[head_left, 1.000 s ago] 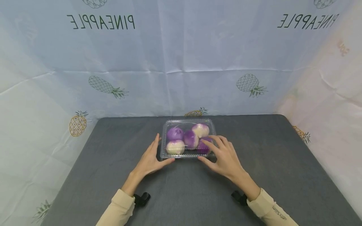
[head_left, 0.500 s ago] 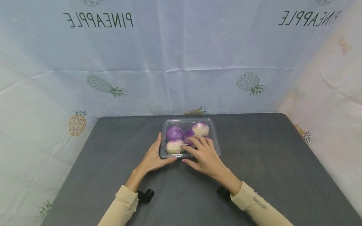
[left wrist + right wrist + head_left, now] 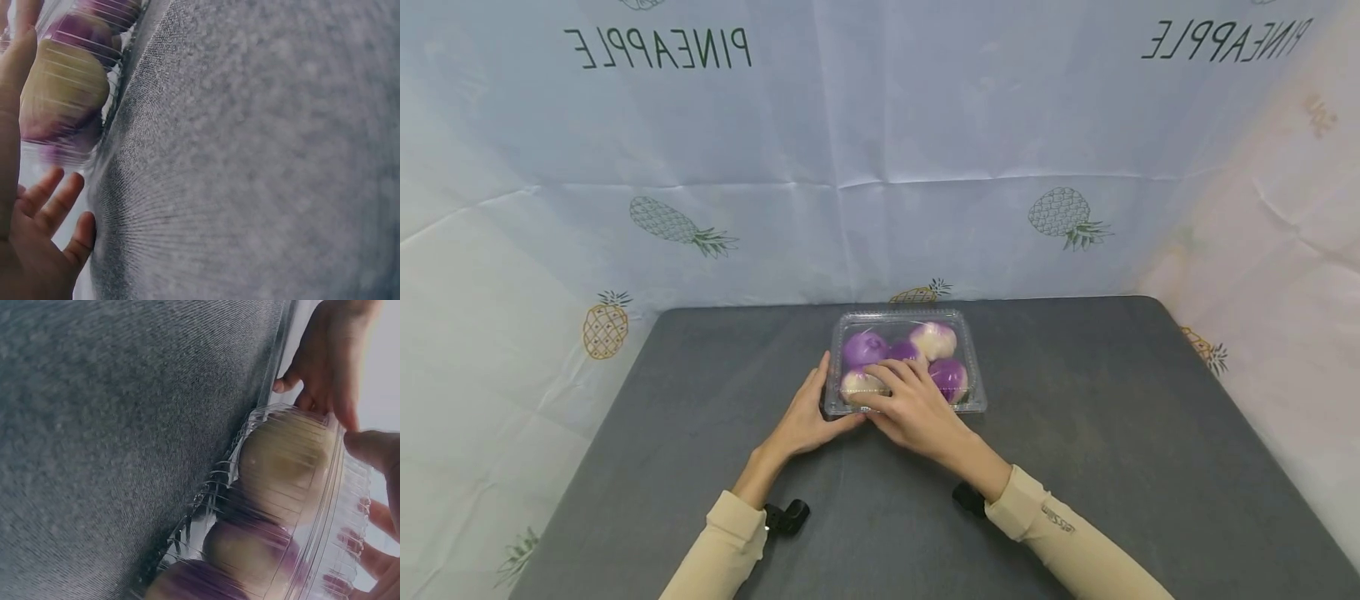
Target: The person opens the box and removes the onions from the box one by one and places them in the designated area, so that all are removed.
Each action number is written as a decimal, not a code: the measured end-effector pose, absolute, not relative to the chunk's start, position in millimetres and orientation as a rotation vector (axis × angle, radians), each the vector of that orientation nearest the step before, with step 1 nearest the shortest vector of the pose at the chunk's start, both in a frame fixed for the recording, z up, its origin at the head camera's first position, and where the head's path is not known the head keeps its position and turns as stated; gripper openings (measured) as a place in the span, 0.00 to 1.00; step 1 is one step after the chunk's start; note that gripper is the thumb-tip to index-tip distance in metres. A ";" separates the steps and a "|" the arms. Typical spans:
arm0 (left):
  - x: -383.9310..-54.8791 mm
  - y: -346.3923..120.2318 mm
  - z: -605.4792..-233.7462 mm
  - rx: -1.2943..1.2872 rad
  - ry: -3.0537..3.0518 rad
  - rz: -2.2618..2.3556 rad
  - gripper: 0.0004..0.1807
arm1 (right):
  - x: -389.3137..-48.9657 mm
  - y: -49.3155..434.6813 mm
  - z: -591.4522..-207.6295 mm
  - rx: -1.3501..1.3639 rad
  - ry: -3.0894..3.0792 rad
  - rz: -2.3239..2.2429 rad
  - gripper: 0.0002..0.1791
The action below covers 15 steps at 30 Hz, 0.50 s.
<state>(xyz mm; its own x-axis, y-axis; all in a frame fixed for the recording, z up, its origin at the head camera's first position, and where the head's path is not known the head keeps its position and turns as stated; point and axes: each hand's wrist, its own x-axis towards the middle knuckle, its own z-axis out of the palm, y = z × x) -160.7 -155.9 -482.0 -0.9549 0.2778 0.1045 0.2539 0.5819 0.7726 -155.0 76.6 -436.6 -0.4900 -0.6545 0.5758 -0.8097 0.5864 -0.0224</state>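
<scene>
A clear plastic clamshell box [image 3: 973, 387] lies closed near the far edge of the table. Through its lid show several round purple-and-white vegetables [image 3: 949, 379], like onions or turnips; I cannot tell which. My left hand [image 3: 805, 421] stands at the box's left end, its fingers extended along that side and its thumb reaching the front edge. My right hand [image 3: 917, 412] lies across the front left of the lid, fingertips on top and thumb at the front rim. In the right wrist view my right thumb [image 3: 372, 450] touches the rim close to my left hand [image 3: 331, 362].
The dark grey table [image 3: 1075, 400] spreads around the box on every side. Behind it hangs a pale cloth [image 3: 775, 125] printed with pineapples and mirrored lettering. Each wrist wears a black strap camera below the sleeve cuff.
My right hand has slid left along the front of the box, from its right corner to near my left thumb. The left hand and the box have hardly moved.
</scene>
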 end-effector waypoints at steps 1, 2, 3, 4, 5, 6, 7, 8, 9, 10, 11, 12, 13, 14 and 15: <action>-160.7 -155.9 -482.1 0.468 2.765 1.353 0.66 | -155.8 75.9 -436.4 1.170 -2.297 0.392 0.18; -160.8 -156.0 -482.2 0.473 2.759 1.361 0.65 | -156.4 75.6 -436.3 1.178 -2.295 0.387 0.18; -160.7 -156.0 -482.2 0.478 2.754 1.367 0.65 | -156.9 75.4 -436.1 1.186 -2.294 0.379 0.18; -160.8 -156.1 -482.2 0.480 2.751 1.370 0.64 | -157.3 75.2 -435.8 1.194 -2.292 0.368 0.18; -160.9 -156.5 -482.4 0.489 2.754 1.367 0.64 | -157.9 75.0 -435.8 1.200 -2.287 0.356 0.19; -160.9 -156.6 -482.3 0.498 2.756 1.364 0.64 | -158.3 74.9 -435.7 1.207 -2.283 0.345 0.19; -160.9 -156.6 -482.2 0.506 2.762 1.357 0.63 | -158.8 75.0 -435.8 1.212 -2.274 0.331 0.19; -161.0 -156.7 -482.2 0.518 2.766 1.356 0.63 | -159.2 75.1 -436.2 1.217 -2.265 0.313 0.19; -161.0 -156.9 -482.2 0.526 2.769 1.355 0.62 | -159.5 75.1 -436.5 1.221 -2.256 0.296 0.18; -160.9 -157.0 -482.1 0.532 2.774 1.354 0.62 | -159.8 75.2 -437.0 1.224 -2.246 0.281 0.18; -160.6 -157.1 -481.7 0.539 2.776 1.359 0.61 | -160.4 75.2 -437.7 1.226 -2.235 0.270 0.17; -160.6 -157.0 -481.6 0.541 2.776 1.365 0.61 | -160.8 75.1 -437.9 1.229 -2.226 0.262 0.16; -160.7 -157.1 -482.0 0.546 2.776 1.370 0.60 | -161.2 75.0 -438.4 1.232 -2.218 0.252 0.15; -160.5 -157.2 -481.9 0.548 2.774 1.375 0.60 | -161.5 74.8 -438.7 1.236 -2.213 0.249 0.15; -160.6 -157.3 -482.3 0.550 2.773 1.378 0.60 | -161.7 74.6 -438.5 1.240 -2.211 0.247 0.14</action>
